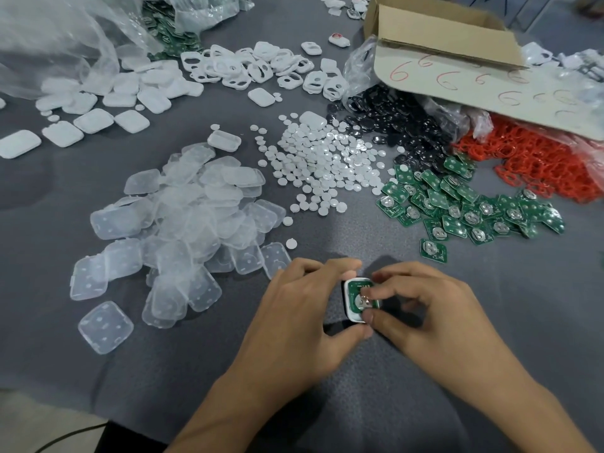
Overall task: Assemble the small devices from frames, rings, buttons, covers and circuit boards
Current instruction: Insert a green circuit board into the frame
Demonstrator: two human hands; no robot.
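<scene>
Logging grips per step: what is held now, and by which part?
A white frame with a green circuit board in it: the left hand pinches its far and near edges, the right hand pinches its right side.

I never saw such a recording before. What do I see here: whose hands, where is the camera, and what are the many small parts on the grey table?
No machine here: a person wears one camera on the head, looking down. The left hand and right hand hold a small white plastic frame with a green circuit board in it. On the grey table lie heaps of parts: clear plastic covers, small white round buttons, loose green circuit boards, red rings and black round pieces.
</scene>
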